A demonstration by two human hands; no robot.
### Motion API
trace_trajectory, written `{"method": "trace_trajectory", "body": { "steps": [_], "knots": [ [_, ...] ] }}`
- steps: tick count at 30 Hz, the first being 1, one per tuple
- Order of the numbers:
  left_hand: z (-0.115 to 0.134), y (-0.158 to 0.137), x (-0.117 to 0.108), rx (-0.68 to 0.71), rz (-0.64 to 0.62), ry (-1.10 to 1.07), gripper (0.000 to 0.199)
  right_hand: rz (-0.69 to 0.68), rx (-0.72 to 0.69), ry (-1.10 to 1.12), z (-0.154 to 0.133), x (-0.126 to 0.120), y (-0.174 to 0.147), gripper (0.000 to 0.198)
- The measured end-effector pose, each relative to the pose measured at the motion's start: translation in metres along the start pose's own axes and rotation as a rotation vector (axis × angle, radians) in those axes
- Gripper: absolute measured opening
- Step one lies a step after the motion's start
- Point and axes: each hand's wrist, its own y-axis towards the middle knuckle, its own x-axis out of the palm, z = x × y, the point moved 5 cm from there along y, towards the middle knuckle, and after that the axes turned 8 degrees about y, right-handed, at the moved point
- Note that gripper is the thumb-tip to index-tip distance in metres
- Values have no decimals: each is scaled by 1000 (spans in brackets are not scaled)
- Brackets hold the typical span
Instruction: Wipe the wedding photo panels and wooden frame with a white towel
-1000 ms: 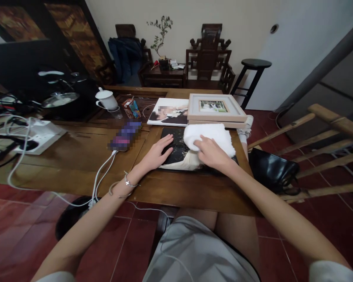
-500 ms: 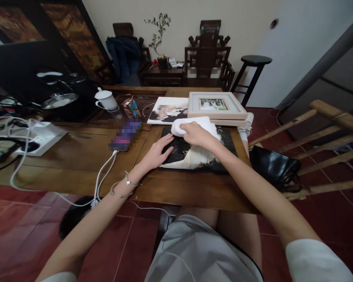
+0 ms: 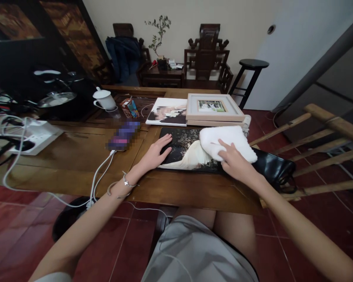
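Observation:
A dark photo panel (image 3: 182, 150) showing a pale gown lies flat on the wooden table (image 3: 176, 188) in front of me. My left hand (image 3: 157, 152) rests with its fingers stretched out on the panel's left edge. Over the panel's right end, my right hand (image 3: 235, 160) grips a folded white towel (image 3: 226, 139), pressing it down with the fingers. The towel hides that end of the panel and reaches past the table's right edge.
Behind the panel are a white-edged photo print (image 3: 167, 111) and stacked pale picture frames (image 3: 216, 107). To the left are a phone (image 3: 123, 135) on a white cable, a drink carton (image 3: 130, 107), a lidded mug (image 3: 104, 99) and a power strip (image 3: 37, 135). A black bag (image 3: 272, 166) sits at right.
My right hand has slid the white towel from the panel's upper middle to its right end. My left hand stays at the left edge.

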Motion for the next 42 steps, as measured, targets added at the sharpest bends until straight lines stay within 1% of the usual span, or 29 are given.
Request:
{"method": "trace_trajectory", "body": {
  "steps": [2, 5, 7, 9, 12, 15, 19, 22, 27, 31, 34, 36, 38, 42],
  "knots": [
    [0, 0, 0, 3, 4, 1, 50, -16, -31, 33, -16, 4, -26, 33],
    [0, 0, 1, 4, 2, 11, 50, -39, -82, 75, -40, 3, -60, 32],
    [1, 1, 1, 3, 0, 20, 49, -48, -110, 88, -51, 2, -75, 33],
    [1, 1, 1, 2, 1, 26, 49, -46, -126, 96, -55, 2, -78, 33],
    [0, 1, 0, 5, 2, 28, 49, -26, -100, 96, -47, 1, -64, 34],
    [-1, 0, 0, 9, 5, 26, 50, -11, -50, 61, -29, -3, -32, 33],
    [-2, 0, 0, 6, 2, 25, 49, -12, 9, 36, -8, -16, 15, 26],
    [-2, 0, 0, 6, -2, 25, 49, -5, 48, 24, 3, -23, 40, 24],
    [0, 0, -2, -9, -8, 16, 48, 10, 73, -9, 11, -23, 62, 25],
    [0, 0, -2, -12, -13, 25, 49, 18, 71, -12, 10, -22, 66, 27],
    [-1, 0, -1, -7, -17, 27, 49, 7, 59, -8, 4, -19, 57, 28],
    [-1, 0, -1, -1, -12, 21, 48, -9, 34, 1, -2, -14, 43, 28],
    [-1, 0, -1, 3, -6, 15, 48, -9, 12, 22, -9, -9, 23, 29],
    [0, 0, -1, -3, -4, 18, 48, -3, -33, 114, -28, -1, -27, 33]
  ]
}}
